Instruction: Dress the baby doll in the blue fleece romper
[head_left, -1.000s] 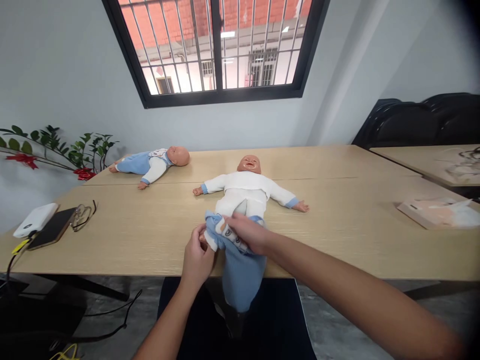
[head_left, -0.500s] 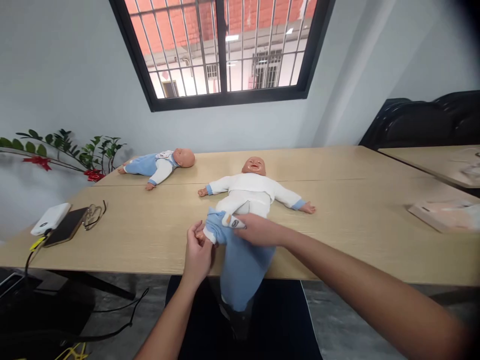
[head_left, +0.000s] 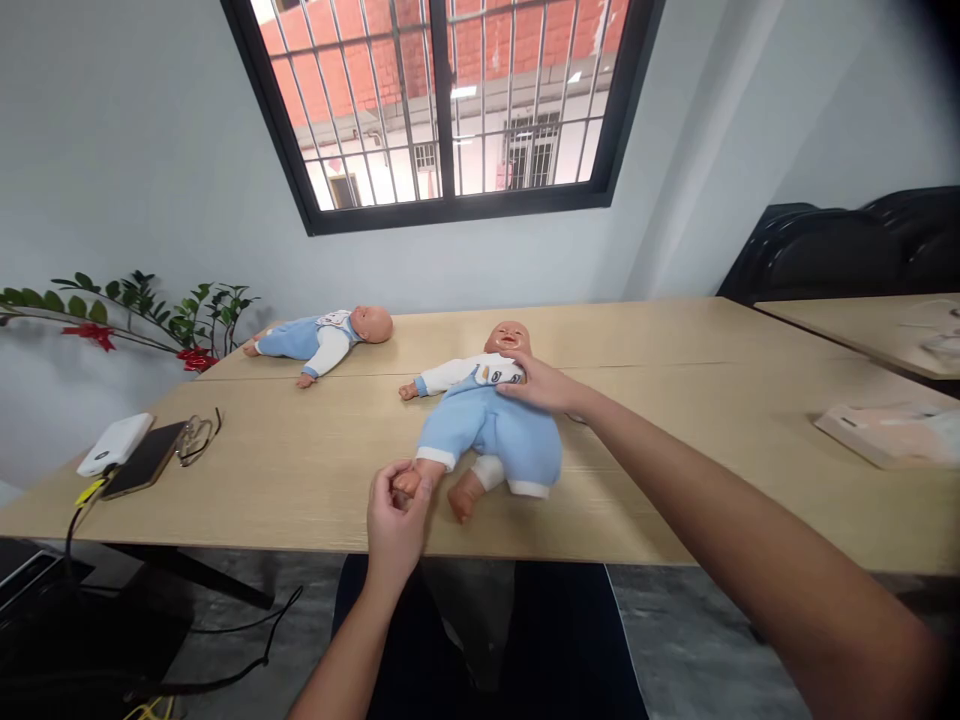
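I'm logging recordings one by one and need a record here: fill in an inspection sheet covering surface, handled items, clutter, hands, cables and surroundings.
Surface: pale wooden table, a seam running across it.
Handled items: near doll on its back, blue overalls over white clothing; one foot appears outside its trouser cuff.
Clutter: second doll at back left; white device, dark flat item and eyeglasses at left; open box at right.
Hands: left hand holds the near doll's other foot; right hand is on the printed bib, pinch unclear.
Cables: dark cable from the white device, yellow tag; black cable below the table.
Surroundings: barred window, plant, black chairs.
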